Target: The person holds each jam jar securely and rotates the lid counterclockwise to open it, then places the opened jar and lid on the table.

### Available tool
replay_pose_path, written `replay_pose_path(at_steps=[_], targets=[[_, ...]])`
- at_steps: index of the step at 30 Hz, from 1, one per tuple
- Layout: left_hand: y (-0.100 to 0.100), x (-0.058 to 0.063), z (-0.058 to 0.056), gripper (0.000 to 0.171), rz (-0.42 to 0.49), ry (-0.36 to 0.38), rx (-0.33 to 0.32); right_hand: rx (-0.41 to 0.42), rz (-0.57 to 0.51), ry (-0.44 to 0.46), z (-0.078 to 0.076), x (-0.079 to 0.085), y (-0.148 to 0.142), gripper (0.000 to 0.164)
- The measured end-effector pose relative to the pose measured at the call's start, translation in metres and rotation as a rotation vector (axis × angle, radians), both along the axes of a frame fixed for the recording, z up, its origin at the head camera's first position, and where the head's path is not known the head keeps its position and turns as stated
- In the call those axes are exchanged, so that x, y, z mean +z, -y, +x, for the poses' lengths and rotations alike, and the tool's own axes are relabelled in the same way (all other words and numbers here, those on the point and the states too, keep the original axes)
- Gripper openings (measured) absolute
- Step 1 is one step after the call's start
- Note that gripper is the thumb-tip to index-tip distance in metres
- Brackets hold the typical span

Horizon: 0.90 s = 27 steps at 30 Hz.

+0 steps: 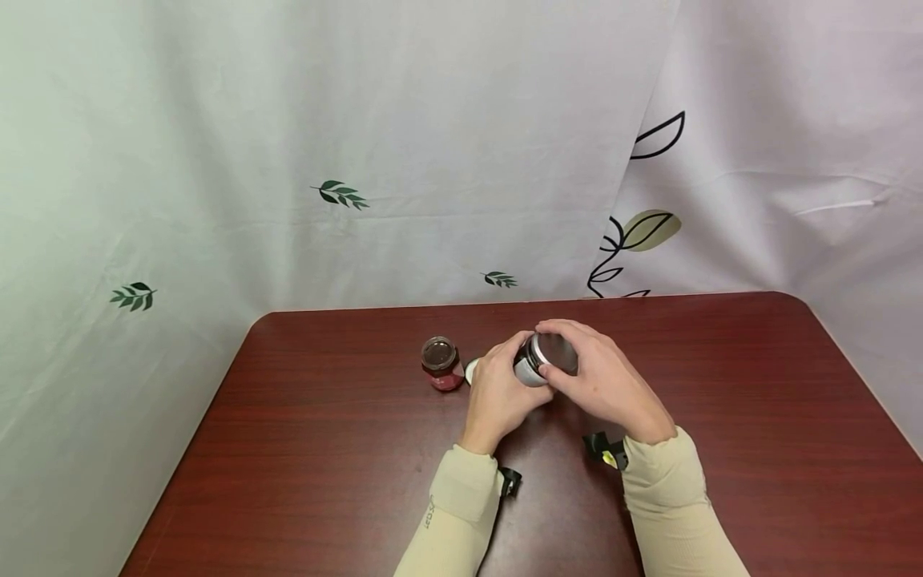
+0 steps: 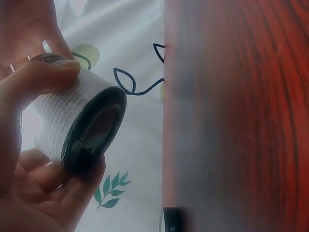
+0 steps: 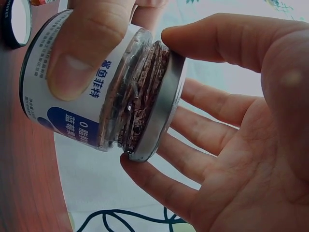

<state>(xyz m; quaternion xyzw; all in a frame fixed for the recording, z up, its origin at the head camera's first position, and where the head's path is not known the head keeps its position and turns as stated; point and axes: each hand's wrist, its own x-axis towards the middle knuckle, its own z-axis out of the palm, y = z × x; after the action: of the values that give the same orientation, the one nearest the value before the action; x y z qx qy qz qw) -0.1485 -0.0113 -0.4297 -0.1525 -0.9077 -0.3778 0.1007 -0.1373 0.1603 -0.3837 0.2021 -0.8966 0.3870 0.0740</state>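
My left hand point(image 1: 501, 394) grips a glass jar point(image 3: 82, 108) with a white and blue label, its thumb across the label. The jar is tilted, and its dark base point(image 2: 94, 133) faces the camera in the left wrist view. My right hand point(image 1: 611, 378) holds a metal lid point(image 3: 168, 104) at the jar's mouth, thumb on one side of the rim and fingers on the other. Dark residue coats the threaded neck point(image 3: 137, 96), which shows between label and lid. Whether the lid's threads are engaged I cannot tell.
A small jar with red contents point(image 1: 443, 373) stands on the reddish-brown table point(image 1: 332, 449), left of my hands. Between it and my left hand lies a round lid point(image 3: 20, 21), white inside with a dark rim. A patterned white curtain point(image 1: 433, 144) hangs behind the table.
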Motion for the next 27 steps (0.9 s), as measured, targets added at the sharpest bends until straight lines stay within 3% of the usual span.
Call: replay_pose_path(at_steps=[27], targets=[[-0.0002,-0.0027,-0.0016,0.065,0.009,-0.016,-0.011,-0.009,-0.012,-0.005,-0.0013,-0.0005,0.0001,0.048]])
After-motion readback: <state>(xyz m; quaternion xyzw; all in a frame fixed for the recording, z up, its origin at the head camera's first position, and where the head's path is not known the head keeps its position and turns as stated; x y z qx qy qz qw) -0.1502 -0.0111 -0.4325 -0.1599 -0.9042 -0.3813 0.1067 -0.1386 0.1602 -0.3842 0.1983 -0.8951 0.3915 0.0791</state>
